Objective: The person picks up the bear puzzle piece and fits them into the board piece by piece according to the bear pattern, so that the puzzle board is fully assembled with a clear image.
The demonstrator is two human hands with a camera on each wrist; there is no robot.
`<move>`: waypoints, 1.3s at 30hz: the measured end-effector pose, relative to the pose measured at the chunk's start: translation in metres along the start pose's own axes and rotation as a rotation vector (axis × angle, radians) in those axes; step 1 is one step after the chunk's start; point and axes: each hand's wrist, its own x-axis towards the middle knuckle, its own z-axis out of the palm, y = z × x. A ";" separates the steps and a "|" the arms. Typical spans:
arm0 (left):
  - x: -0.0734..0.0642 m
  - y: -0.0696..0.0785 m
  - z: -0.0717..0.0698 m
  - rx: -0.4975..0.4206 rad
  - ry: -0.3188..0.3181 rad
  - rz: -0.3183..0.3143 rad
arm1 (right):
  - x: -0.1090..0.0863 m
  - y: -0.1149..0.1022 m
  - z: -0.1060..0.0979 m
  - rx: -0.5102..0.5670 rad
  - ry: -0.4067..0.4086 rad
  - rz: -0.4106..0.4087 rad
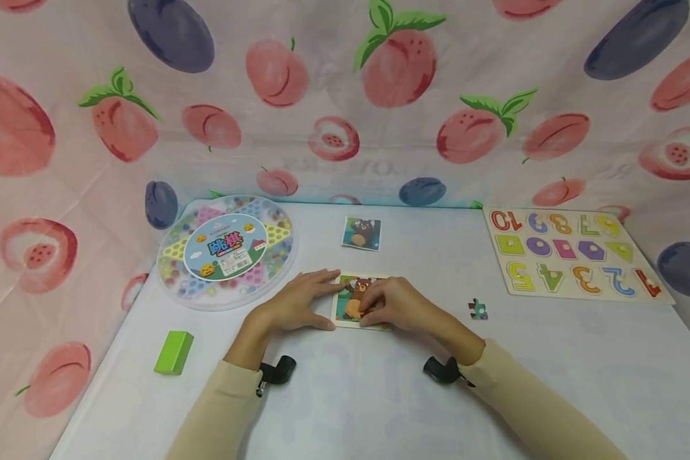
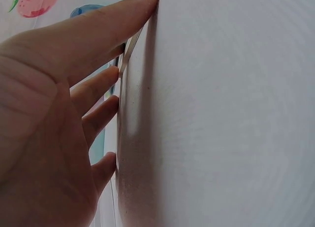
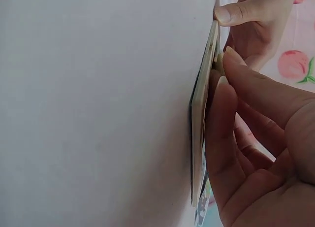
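Note:
A small wooden jigsaw puzzle (image 1: 353, 300) with a brown bear picture lies flat in the middle of the table, its pale edge (image 3: 198, 118) seen side-on in the right wrist view. My left hand (image 1: 296, 300) is spread at its left side, fingers extended, with fingertips at the top left corner and thumb at the bottom left. Over the puzzle's right part, my right hand (image 1: 399, 303) pinches a puzzle piece between thumb and bent fingers, low against the board; the fingers mostly hide it. A loose jigsaw piece (image 1: 478, 310) lies to the right.
Behind the puzzle lies a bear picture card (image 1: 361, 234). A round Chinese checkers box (image 1: 230, 252) stands at back left, with a green block (image 1: 174, 352) in front of it. A wooden number board (image 1: 575, 255) lies at back right, near the fruit-patterned cloth (image 1: 333, 96).

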 end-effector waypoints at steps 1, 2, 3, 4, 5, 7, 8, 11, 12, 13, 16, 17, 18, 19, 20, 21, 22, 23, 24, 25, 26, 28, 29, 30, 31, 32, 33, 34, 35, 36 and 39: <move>0.000 0.000 0.000 -0.002 0.000 -0.002 | 0.000 0.000 0.000 -0.010 -0.004 -0.004; 0.000 0.000 0.000 -0.003 -0.001 -0.003 | 0.001 0.000 -0.001 -0.020 -0.008 -0.008; 0.000 0.000 0.000 -0.003 -0.001 -0.003 | 0.001 0.000 -0.001 -0.027 -0.011 -0.010; 0.000 0.000 0.000 -0.002 -0.001 -0.002 | 0.002 0.000 -0.001 -0.034 -0.013 -0.009; 0.000 -0.001 0.001 0.000 0.000 -0.001 | 0.002 0.000 -0.002 -0.043 -0.016 -0.009; 0.000 -0.001 0.001 0.003 0.003 0.003 | 0.003 0.000 -0.002 -0.061 -0.020 -0.006; 0.000 -0.001 0.001 0.004 0.004 0.004 | 0.004 0.000 -0.002 -0.067 -0.022 0.002; 0.000 -0.001 0.001 0.005 0.005 0.004 | 0.005 -0.002 -0.002 -0.088 -0.031 0.036; 0.000 -0.001 0.001 0.003 0.005 0.004 | 0.005 -0.002 -0.002 -0.094 -0.033 0.048; 0.000 -0.001 0.001 0.000 0.004 0.002 | 0.005 -0.003 -0.001 -0.100 -0.035 0.059; 0.001 -0.001 0.001 -0.001 0.003 0.005 | 0.006 -0.004 -0.001 -0.112 -0.037 0.089; 0.001 -0.001 0.001 0.000 0.003 0.005 | 0.006 -0.004 -0.001 -0.115 -0.036 0.096; 0.001 -0.001 0.001 0.000 0.003 0.005 | 0.006 -0.005 -0.001 -0.119 -0.035 0.102; 0.000 -0.001 0.001 0.002 0.004 0.005 | 0.006 -0.005 0.000 -0.124 -0.034 0.105; 0.000 -0.001 0.001 0.003 0.004 0.005 | 0.006 -0.005 0.000 -0.127 -0.035 0.110; 0.000 -0.001 0.001 0.004 0.004 0.004 | 0.006 -0.005 0.000 -0.129 -0.034 0.113; 0.000 -0.001 0.001 0.002 0.005 0.003 | 0.006 -0.005 0.000 -0.130 -0.035 0.116; 0.000 0.000 0.000 0.000 0.005 0.001 | 0.006 -0.006 0.000 -0.130 -0.036 0.118; 0.000 0.000 0.001 -0.002 0.005 0.001 | 0.005 -0.006 0.000 -0.131 -0.038 0.118; 0.000 0.000 0.001 -0.003 0.004 0.001 | 0.005 -0.006 0.000 -0.127 -0.040 0.119; 0.000 0.000 0.001 -0.004 0.004 0.002 | 0.005 -0.006 0.000 -0.126 -0.042 0.116; -0.001 0.000 0.001 -0.011 0.003 0.001 | 0.004 -0.004 -0.001 -0.113 -0.057 0.096; 0.000 0.000 0.001 -0.014 0.002 0.003 | 0.003 -0.002 -0.002 -0.102 -0.071 0.080; 0.000 0.000 0.001 -0.017 0.001 0.003 | 0.002 0.000 -0.004 -0.093 -0.088 0.061; 0.000 0.000 0.002 -0.020 -0.001 0.002 | 0.000 0.002 -0.006 -0.081 -0.106 0.040; 0.000 0.000 0.002 -0.023 -0.004 -0.001 | -0.002 0.004 -0.009 -0.062 -0.127 0.019; 0.001 -0.001 0.002 -0.024 -0.007 -0.003 | -0.004 0.007 -0.011 -0.040 -0.150 0.005; 0.001 0.000 0.002 -0.024 -0.010 -0.005 | -0.007 0.008 -0.014 -0.022 -0.167 -0.008; 0.001 0.000 0.002 -0.022 -0.011 -0.006 | -0.010 0.009 -0.017 -0.006 -0.180 -0.014; 0.000 0.000 0.002 -0.021 -0.013 -0.011 | -0.012 0.010 -0.019 0.008 -0.188 -0.017; -0.001 0.001 0.001 -0.012 -0.013 -0.014 | -0.020 0.014 -0.025 0.033 -0.193 -0.021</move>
